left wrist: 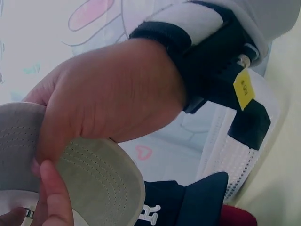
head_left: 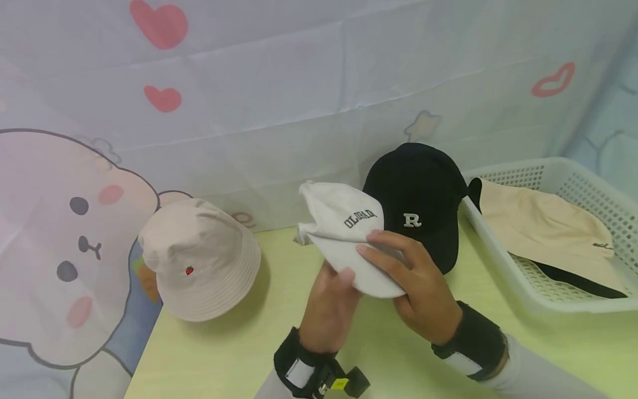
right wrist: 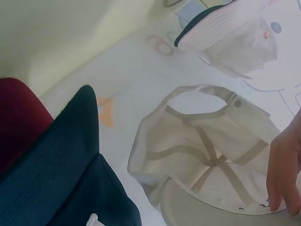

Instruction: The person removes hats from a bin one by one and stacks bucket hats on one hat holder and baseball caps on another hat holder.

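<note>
A white baseball cap (head_left: 331, 202) with dark arched lettering is held over the table by both hands. My left hand (head_left: 331, 310) grips its brim from the near side, thumb on the brim. The right hand (head_left: 423, 282) holds the brim's other side, fingertips at the seam below the lettering. In the right wrist view the inside of the white cap (right wrist: 188, 141) shows, with its back strap opening. A black cap (head_left: 418, 177) with a white R stands just behind the right hand. On the left sits a cream bucket hat (head_left: 199, 249) with a small strawberry.
At the right, a white perforated basket (head_left: 558, 305) holds a beige cap (head_left: 543, 216) with a black underside. A dark red thing (right wrist: 19, 117) shows beside the black cap in the wrist views. Behind the yellow-green table (head_left: 209, 360) hangs a printed cloth (head_left: 269, 111).
</note>
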`<state>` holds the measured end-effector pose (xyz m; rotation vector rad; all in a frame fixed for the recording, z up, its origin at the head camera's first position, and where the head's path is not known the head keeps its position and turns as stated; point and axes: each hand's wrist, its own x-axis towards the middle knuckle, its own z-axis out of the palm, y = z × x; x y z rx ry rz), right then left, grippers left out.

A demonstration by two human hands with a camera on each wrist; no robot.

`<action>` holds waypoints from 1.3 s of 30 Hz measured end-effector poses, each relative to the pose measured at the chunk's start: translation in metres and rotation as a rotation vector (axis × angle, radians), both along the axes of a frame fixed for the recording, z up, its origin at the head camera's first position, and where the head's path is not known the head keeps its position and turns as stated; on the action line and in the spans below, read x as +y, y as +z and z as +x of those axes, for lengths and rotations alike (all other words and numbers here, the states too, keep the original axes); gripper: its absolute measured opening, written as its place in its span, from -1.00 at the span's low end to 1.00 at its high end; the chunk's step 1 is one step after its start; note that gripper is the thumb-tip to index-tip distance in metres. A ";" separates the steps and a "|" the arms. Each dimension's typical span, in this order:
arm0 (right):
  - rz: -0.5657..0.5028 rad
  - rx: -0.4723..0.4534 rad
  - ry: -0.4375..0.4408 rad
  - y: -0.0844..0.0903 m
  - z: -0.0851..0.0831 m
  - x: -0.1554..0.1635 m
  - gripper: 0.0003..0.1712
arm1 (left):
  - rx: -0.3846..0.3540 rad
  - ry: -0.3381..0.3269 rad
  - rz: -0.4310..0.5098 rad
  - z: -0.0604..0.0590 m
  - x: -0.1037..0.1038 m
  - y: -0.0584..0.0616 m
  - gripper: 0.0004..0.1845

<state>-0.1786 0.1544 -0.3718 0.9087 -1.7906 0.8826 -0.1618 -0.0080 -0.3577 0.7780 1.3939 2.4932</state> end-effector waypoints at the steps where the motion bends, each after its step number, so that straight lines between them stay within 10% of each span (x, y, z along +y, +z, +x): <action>1: 0.002 0.005 -0.002 -0.001 0.000 -0.001 -0.41 | -0.005 0.008 -0.001 0.000 0.000 0.000 -0.25; 19: -0.020 0.069 0.005 -0.008 -0.004 -0.007 -0.54 | -0.148 0.158 -0.082 0.000 0.003 0.000 -0.52; 27: 0.007 -0.058 0.063 -0.017 -0.003 0.005 -0.22 | -0.215 0.269 -0.047 -0.001 0.004 0.002 -0.58; 39: -0.133 -0.153 0.060 -0.019 -0.014 0.032 -0.36 | -0.221 0.332 0.012 -0.007 -0.007 0.008 -0.68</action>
